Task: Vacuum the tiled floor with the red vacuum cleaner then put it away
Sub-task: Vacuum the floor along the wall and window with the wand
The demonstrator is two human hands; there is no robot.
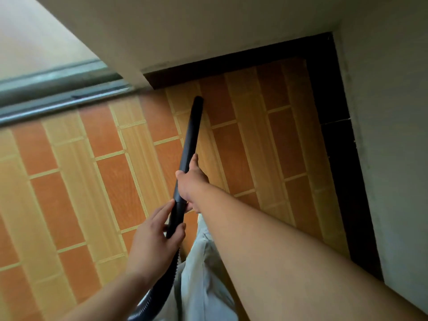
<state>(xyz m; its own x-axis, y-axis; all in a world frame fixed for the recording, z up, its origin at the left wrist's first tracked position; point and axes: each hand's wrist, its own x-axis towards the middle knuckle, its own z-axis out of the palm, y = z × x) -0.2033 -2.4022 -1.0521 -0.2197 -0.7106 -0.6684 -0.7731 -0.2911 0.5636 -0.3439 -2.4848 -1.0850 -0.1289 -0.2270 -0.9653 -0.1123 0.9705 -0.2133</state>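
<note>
Down at six o'clock, the ribbed black hose (161, 294) of the vacuum cleaner curves up from the bottom edge, just beside the person's pale trousers (203, 281).

Slightly above it, still near six o'clock, the left hand (155, 239) grips the lower end of the black wand (191, 133). Its thumb lies on one side of the tube and its fingers reach up along the other.

Close to the centre, the right hand (191, 181) is wrapped around the wand further along. Its bare forearm runs in from five o'clock, and one finger points up the tube.

From the hands the wand slants away towards twelve o'clock. Its tip sits low over the tiled floor (111, 181), near the inner corner of the room; whether it touches the tiles cannot be told. The floor is laid in orange and yellow strips and is blurred with motion.

Beyond the tip, from twelve round to three o'clock, a dark border (335, 158) of tiles runs along the foot of the pale wall (393, 135).

Out at ten o'clock, a grey door track (58, 93) crosses the floor edge.
</note>
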